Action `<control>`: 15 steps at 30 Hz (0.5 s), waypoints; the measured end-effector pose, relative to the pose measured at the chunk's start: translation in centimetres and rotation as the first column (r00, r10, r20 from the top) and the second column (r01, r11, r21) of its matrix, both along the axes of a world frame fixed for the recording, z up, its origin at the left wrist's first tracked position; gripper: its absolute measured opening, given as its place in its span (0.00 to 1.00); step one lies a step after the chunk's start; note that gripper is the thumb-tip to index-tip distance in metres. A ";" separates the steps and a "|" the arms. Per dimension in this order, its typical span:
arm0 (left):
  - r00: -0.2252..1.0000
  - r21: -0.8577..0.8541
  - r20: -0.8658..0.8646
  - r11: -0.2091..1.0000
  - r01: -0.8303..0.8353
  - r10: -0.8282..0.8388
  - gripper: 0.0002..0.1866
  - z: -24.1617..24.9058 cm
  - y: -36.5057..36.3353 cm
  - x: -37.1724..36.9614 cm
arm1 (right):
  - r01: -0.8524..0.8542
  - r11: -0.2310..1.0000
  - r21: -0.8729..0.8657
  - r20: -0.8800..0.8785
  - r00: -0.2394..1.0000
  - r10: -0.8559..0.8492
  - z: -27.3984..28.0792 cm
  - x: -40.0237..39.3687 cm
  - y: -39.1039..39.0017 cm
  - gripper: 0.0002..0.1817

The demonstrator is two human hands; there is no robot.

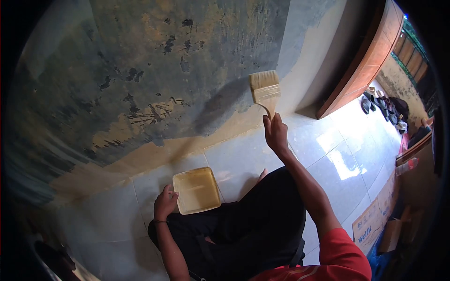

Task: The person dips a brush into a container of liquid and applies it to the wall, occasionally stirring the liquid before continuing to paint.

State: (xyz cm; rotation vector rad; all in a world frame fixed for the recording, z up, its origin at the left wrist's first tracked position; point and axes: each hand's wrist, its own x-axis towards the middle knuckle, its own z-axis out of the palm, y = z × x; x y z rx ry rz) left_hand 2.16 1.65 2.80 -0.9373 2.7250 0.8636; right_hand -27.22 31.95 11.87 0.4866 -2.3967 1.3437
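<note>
My right hand [276, 133] is closed around the handle of a wide paintbrush [266, 89], held up near the wall with its bristles pointing upward. The bristles and ferrule look coated in cream paint. My left hand [165, 203] grips the left rim of a square, shallow plastic paint container [177, 187], with the thumb at its edge. Cream-coloured liquid lies inside the container, which is by my crossed legs. In front of me the wall [187, 70] is patchy grey-green, with dark flaked spots and a beige strip along its bottom.
Glossy light tiles [243, 150] cover the floor. An open wooden door [358, 61] stands at the right, with several shoes [384, 107] beyond it. Flattened cardboard [375, 220] and a plastic bottle [407, 166] are at the right edge.
</note>
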 end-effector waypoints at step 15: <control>0.999 0.048 0.009 0.998 0.041 -0.041 0.22 0.0 0.3 -0.7 | -0.380 0.766 0.519 0.266 0.923 0.278 -8.3 -1.4 1.1 0.18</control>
